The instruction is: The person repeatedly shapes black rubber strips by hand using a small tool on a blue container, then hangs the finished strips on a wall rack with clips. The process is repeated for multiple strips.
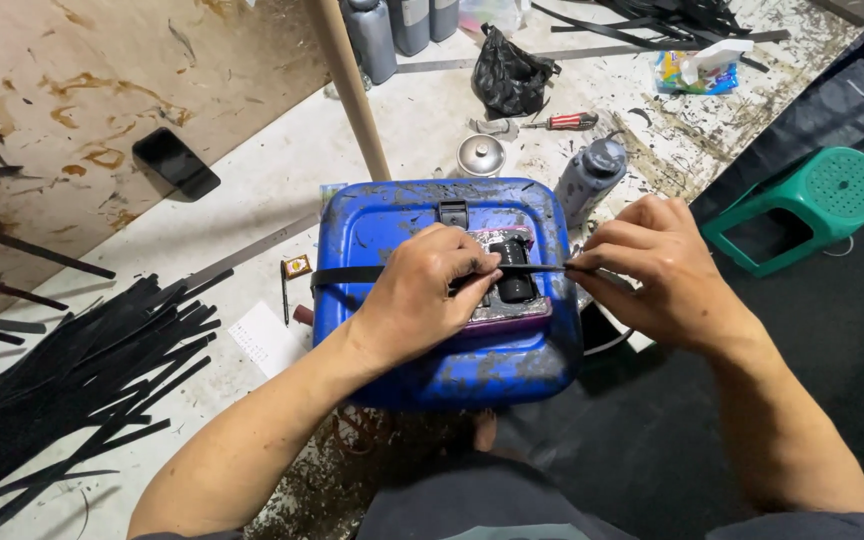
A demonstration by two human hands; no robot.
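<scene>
Hands meet over a blue plastic case (pixel 432 360) smeared with black, which sits directly under them on the desk (pixel 272 160). Left hand (pixel 422 295) is closed, fingers pinching a thin black strip (pixel 347 275) and pressing it down near a small black roller device (pixel 514 270) mounted on a purple-edged pad on the case lid. Right hand (pixel 652 270) is closed too, thumb and forefinger gripping the same strip where it leaves the roller, so the strip runs taut between both hands and out past the left one across the lid. Beyond the right hand stands a grey ink-stained bottle (pixel 590 178), with a small metal lidded pot (pixel 480 155) and a red-handled screwdriver (pixel 564 122) farther off. Well to the left of the left hand lies a heap of black strips (pixel 62 380); a dark phone (pixel 175 162) rests beyond it. A green stool (pixel 802 205) stands to the right of the right hand.
</scene>
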